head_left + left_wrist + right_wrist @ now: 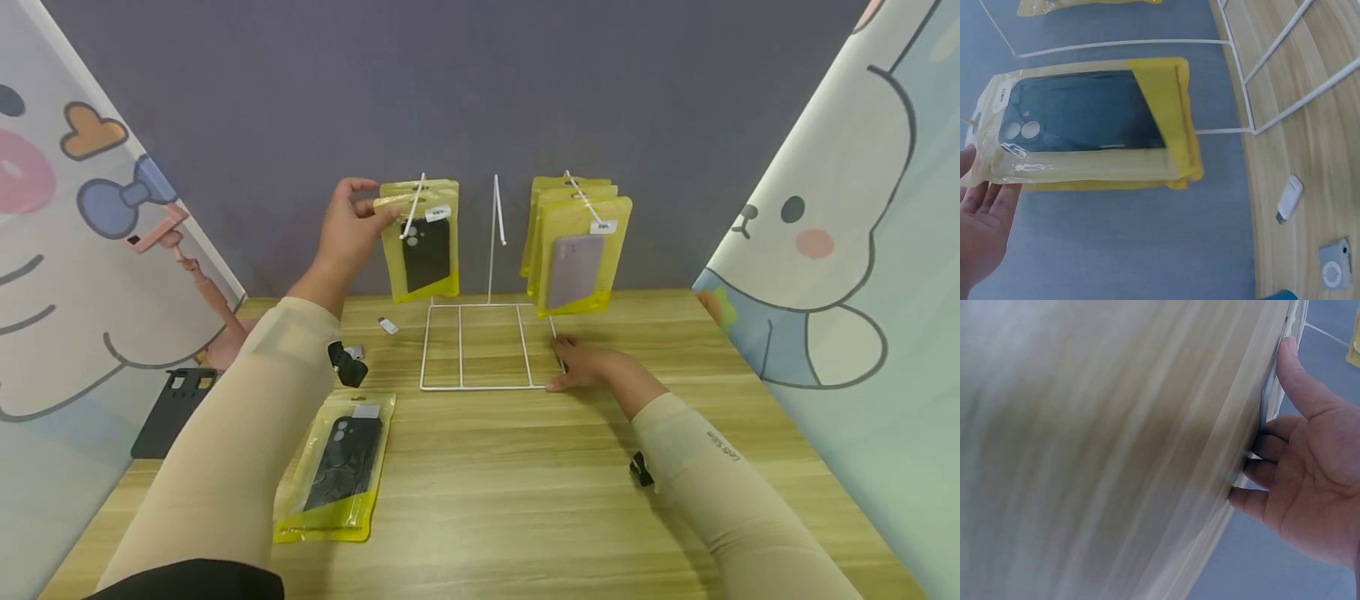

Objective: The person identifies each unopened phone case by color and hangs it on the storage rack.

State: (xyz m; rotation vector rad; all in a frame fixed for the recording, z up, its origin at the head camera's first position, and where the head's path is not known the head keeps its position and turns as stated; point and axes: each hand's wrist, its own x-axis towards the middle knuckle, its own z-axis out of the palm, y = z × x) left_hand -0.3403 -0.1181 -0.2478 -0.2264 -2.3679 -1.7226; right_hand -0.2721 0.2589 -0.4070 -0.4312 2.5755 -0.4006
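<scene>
My left hand point(352, 225) pinches the left edge of a bagged black phone case point(427, 254), thumb in front and fingers behind. That yellow-edged bag hangs on the left hook point(412, 208) of a white wire rack point(460, 346), with another bag behind it. In the left wrist view, the case point(1085, 112) shows two round camera openings, and the hand point(988, 231) is at the bag's top end. My right hand point(585, 364) rests at the right side of the rack's base, its thumb by the front corner. In the right wrist view, its fingers point(1266, 450) are slightly bent against the surface.
Several yellow bags, the front one with a purple phone case point(576, 271), hang at right. The middle hook point(498, 208) stands between. Another bagged black case point(345, 462) lies front left. A white USB stick point(387, 326), a small silver player point(1335, 264) and a black case point(172, 412) lie left.
</scene>
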